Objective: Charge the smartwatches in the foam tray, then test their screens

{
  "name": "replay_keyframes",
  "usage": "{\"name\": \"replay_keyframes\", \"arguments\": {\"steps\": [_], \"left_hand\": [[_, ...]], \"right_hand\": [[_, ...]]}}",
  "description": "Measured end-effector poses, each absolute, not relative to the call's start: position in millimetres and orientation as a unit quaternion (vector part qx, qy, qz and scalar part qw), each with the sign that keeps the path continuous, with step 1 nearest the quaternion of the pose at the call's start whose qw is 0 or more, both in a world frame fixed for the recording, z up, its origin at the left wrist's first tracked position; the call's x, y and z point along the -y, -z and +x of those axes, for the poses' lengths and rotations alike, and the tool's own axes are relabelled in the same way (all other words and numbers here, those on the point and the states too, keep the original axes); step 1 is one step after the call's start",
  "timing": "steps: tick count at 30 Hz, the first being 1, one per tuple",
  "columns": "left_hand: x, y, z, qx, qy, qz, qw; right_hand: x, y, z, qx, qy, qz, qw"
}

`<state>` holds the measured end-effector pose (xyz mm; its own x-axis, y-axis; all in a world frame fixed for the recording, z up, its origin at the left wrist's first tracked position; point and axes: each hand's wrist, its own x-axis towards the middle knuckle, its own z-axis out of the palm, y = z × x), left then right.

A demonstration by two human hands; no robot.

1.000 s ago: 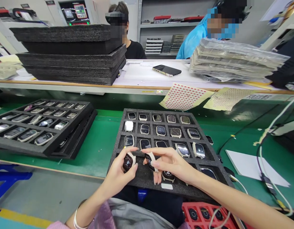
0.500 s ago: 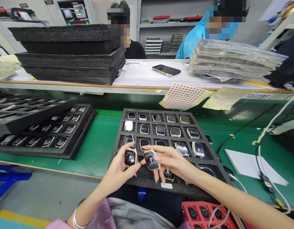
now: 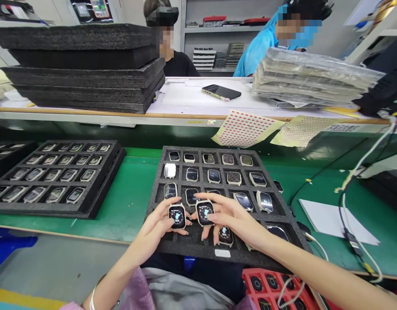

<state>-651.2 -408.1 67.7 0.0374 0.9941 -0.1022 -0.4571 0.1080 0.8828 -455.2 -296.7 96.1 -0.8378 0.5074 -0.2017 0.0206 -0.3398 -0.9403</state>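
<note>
My left hand (image 3: 157, 224) grips a smartwatch (image 3: 178, 216) by its edges, the thumb on its lit dark screen. A second smartwatch (image 3: 204, 212), its screen also lit, is pinched in my right hand (image 3: 232, 215). Both watch faces point up toward me, side by side and a little apart. Under the hands lies a black foam tray (image 3: 155, 189) with rows of square pockets, most of them in view holding watches. One more lit watch (image 3: 225, 236) rests in a front pocket just below my right fingers. Part of the front row is hidden by my hands.
Another foam tray of watches (image 3: 98, 189) lies left on the green bench. Stacked foam trays (image 3: 88, 82), a phone (image 3: 221, 92) and clear plastic trays (image 3: 311, 82) stand on the shelf. Cables (image 3: 349, 215) run at the right. Two people sit beyond. A red tray (image 3: 250, 275) is low front right.
The watch in my right hand has turned more upright and faces me, and my left thumb has moved onto its watch's screen. At left, the upper foam tray has shifted left, uncovering the one beneath.
</note>
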Motion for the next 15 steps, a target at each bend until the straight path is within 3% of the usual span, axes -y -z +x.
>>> {"name": "replay_keyframes", "arguments": {"steps": [10,15], "left_hand": [[409.1,-64.3,-649.6,-0.403,-0.552,0.390,0.617],[407.0,-66.3,-645.8,-0.455,-0.559,0.411,0.558]], "right_hand": [[299.2,-98.3,-454.1,0.572,-0.770,-0.238,0.153],[302.3,-100.9,-455.6,0.579,-0.777,-0.185,0.165]]}}
